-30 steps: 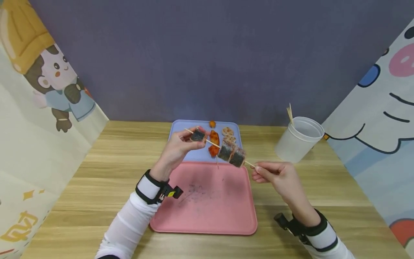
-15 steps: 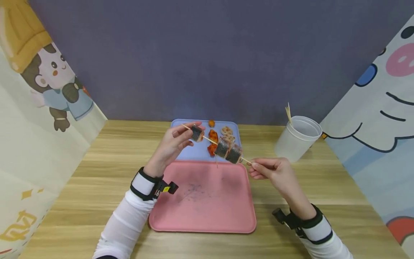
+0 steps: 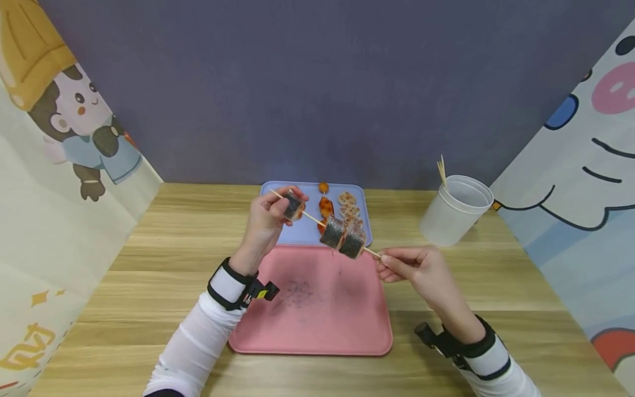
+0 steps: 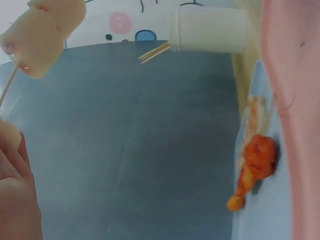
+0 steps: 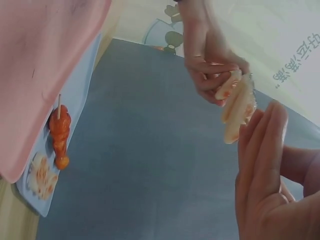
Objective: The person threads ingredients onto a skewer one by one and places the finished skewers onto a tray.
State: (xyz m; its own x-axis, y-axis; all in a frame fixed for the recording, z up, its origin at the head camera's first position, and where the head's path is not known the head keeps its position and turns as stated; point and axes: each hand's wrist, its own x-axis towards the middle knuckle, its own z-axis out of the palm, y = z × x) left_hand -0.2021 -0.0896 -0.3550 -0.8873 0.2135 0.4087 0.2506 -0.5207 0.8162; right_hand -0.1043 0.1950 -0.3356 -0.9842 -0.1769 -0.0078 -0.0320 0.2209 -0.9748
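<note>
A wooden skewer (image 3: 312, 219) slants above the trays, threaded with dark-skinned, pale-fleshed food pieces. My left hand (image 3: 263, 218) pinches the single piece (image 3: 294, 206) near its upper left end, where the bare tip pokes out past it. After a stretch of bare stick, two more pieces (image 3: 342, 237) sit pressed together. My right hand (image 3: 414, 267) pinches the lower right end of the stick between thumb and fingers. In the left wrist view the paired pieces (image 4: 42, 37) show their pale side. The right wrist view shows the pieces (image 5: 239, 110) between both hands.
Beneath the hands lies a pink tray (image 3: 317, 325) with dark specks. Behind it, a blue tray (image 3: 292, 236) carries a skewer of orange-red food (image 3: 326, 207) and pale round slices (image 3: 348, 199). A white bucket (image 3: 448, 220) with several sticks (image 3: 442, 170) stands at right.
Both hands and the skewer have shifted slightly left. My left fingers opened a little around the single piece, then closed on it again. Slightly more of the stick's tip shows beyond that piece.
</note>
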